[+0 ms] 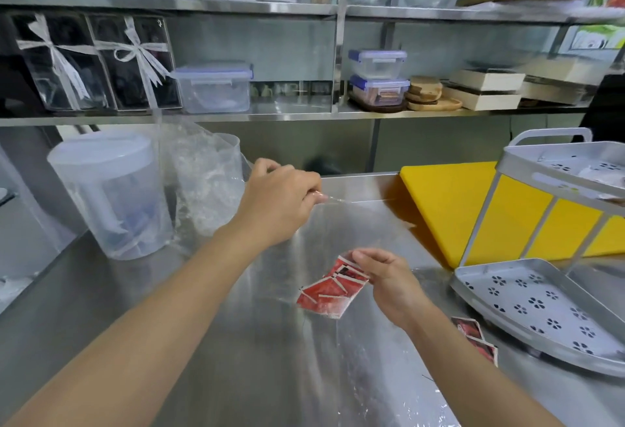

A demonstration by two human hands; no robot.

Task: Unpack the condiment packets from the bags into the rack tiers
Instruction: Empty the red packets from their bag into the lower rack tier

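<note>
**Red packets coming out of the clear bag**

Red condiment packets, a loose bunch, held over the middle of the steel counter and seemingly within the clear bag. Pinched at the upper corner between thumb and fingertips of the right hand; cannot tell whether through the film or inside it. Bag mouth gripped and raised toward the counter's back edge by the left hand, fingers curled tight on the film. About 2 more packets lying flat toward the front right, just beside the lower tier of the rack. Upper tier carrying a few items, too blurred to name. Behind the rack, a yellow cutting board; at the back left, a lidded pitcher and a crumpled bag.

Step in hand, by the look of it: drawing the bunch free of the bag. Next, probably: hold the mouth up, slide the packets clear of the film, carry them right to a tier, lay them flat on its perforated floor.
</note>
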